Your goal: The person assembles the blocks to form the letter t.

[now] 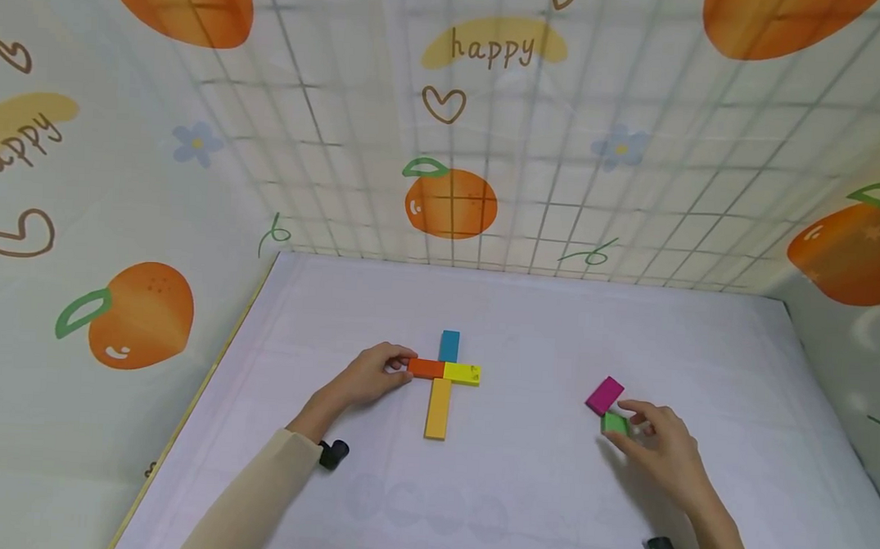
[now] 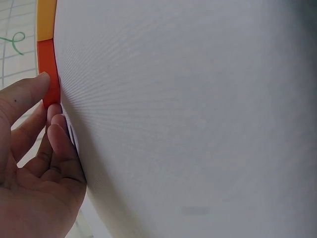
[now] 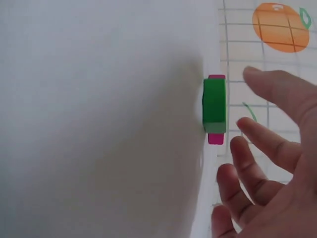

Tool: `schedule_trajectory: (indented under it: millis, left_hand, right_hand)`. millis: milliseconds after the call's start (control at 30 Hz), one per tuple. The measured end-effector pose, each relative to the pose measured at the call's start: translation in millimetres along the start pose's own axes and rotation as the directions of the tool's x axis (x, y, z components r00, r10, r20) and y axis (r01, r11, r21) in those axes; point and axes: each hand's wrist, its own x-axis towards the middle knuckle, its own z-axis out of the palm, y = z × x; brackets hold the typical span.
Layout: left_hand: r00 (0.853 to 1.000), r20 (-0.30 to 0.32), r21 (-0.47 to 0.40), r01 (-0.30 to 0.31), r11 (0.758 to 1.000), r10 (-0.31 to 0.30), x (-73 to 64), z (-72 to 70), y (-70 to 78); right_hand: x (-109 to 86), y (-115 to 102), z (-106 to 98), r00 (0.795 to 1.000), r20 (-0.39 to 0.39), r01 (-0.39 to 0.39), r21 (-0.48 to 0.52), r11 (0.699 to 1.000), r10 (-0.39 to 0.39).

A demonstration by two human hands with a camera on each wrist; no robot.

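Several flat coloured blocks lie together in a cross shape in the head view. My left hand (image 1: 372,375) pinches the left end of the orange-red block (image 1: 426,368), also seen in the left wrist view (image 2: 48,62). Touching that block's right end is a yellow block (image 1: 463,375). A blue block (image 1: 449,346) sits above the joint, and a longer amber block (image 1: 437,409) extends below it. To the right, my right hand (image 1: 664,452) hovers around a green block (image 1: 614,424). Its spread thumb and fingers stand apart from the green block (image 3: 214,101) in the right wrist view.
A magenta block (image 1: 605,395) lies slanted just behind the green one. The white tabletop (image 1: 526,491) meets a patterned cloth (image 1: 357,140) at the back, with a wire grid showing on it. Black wrist devices (image 1: 334,454) sit near both wrists.
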Motion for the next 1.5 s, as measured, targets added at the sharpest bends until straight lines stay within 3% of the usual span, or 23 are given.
schedule_trajectory:
  millis: [400,733,1167,1333,1500]
  left_hand:
    - [1.0,-0.001,0.002,-0.006,1.0,0.006,-0.2,0.9,1.3]
    - [1.0,0.0,0.0,-0.014,1.0,0.014,1.1,2.2,-0.6]
    - [1.0,-0.006,0.0,0.001,1.0,-0.001,0.9,2.9,-2.1]
    - [1.0,-0.005,-0.002,0.002,1.0,-0.002,1.1,2.6,-1.3]
    - [1.0,-0.013,-0.002,0.002,1.0,-0.002,0.6,2.0,-0.5]
  right_hand:
    - [0.6,9.4,-2.9,0.976,0.161,-0.146,-0.005,0.989,0.145]
    - [2.2,11.2,-2.6,0.969,0.18,-0.169,-0.011,0.986,0.168]
    - [4.5,11.9,-1.1,0.975,0.168,-0.143,-0.039,0.989,0.148]
    - [4.5,8.8,-1.2,0.964,0.19,-0.181,-0.035,0.983,0.185]
    - [3.4,2.9,-2.8,0.969,0.19,-0.163,0.0,0.987,0.16]
